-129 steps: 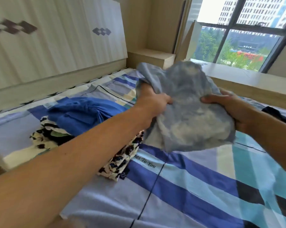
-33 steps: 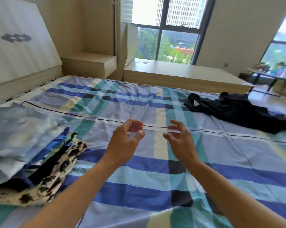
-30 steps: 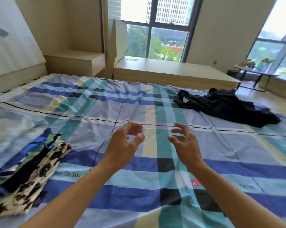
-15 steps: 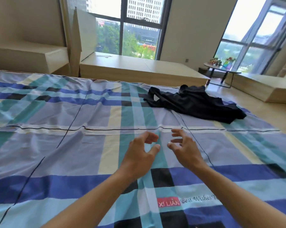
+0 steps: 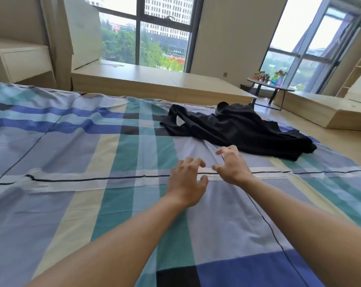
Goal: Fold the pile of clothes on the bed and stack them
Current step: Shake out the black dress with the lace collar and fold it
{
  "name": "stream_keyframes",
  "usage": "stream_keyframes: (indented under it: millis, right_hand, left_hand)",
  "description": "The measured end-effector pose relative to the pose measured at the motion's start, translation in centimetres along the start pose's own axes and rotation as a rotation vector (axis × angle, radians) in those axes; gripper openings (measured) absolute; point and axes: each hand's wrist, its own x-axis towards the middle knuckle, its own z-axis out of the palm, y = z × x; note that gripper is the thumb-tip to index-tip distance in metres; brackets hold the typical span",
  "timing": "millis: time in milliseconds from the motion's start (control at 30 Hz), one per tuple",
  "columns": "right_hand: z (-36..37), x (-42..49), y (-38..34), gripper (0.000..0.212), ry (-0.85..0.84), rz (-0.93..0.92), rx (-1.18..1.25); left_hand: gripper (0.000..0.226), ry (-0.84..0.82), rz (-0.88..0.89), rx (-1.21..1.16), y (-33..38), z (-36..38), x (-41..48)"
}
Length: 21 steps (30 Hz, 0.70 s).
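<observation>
A crumpled black garment (image 5: 239, 129) lies unfolded on the far right part of the plaid bed (image 5: 71, 162). My left hand (image 5: 186, 182) hovers over the sheet with loosely curled fingers and holds nothing. My right hand (image 5: 232, 164) reaches ahead of it, fingers spread and bent, a short way from the near edge of the black garment and not touching it. The folded stack of clothes is out of view.
A low wooden platform (image 5: 165, 83) runs along the windows behind the bed. A wooden nightstand (image 5: 22, 61) stands at the far left. A small round table (image 5: 268, 82) with colourful items sits at the right, beside another low wooden bench (image 5: 320, 109).
The grey-blue garment left my hands and went onto the stack at left. My view swung right, the stack left the frame, and both empty hands moved toward the black garment.
</observation>
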Motion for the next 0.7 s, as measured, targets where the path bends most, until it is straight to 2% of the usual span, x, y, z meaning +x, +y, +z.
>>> stream_keyframes:
  millis: [100,200,300,367,467,533,633,700]
  right_hand:
    - [1.7,3.3,1.4,0.044,0.016,-0.013,-0.023]
    - [3.1,6.4,2.6,0.036,0.092,-0.056,-0.152]
    - [3.7,9.4,3.7,0.027,0.170,-0.054,-0.223]
    - [3.8,11.6,4.7,0.035,0.148,0.015,-0.252]
    - [4.4,13.6,5.4,0.051,0.026,0.102,-0.301]
    - [4.5,13.4,4.9,0.048,0.070,0.095,-0.179]
    - [2.9,11.1,3.8,0.023,0.226,0.080,0.164]
    - [1.3,7.9,2.6,0.018,0.208,0.076,0.359]
  left_hand:
    - [0.031,-0.060,-0.023,0.106,-1.4,2.5,2.0]
    - [0.027,0.043,0.009,0.179,-2.7,4.1,2.1]
    - [0.027,0.076,0.060,0.213,-3.3,4.8,2.1]
    - [0.027,0.090,0.074,0.229,-3.3,4.9,2.2]
    - [0.026,0.106,0.075,0.246,-3.4,5.2,2.3]
    - [0.026,0.104,0.081,0.246,-3.5,5.2,2.3]
    - [0.028,0.072,0.049,0.206,-3.5,4.9,2.5]
    - [0.037,0.073,-0.004,0.088,-3.4,4.3,2.4]
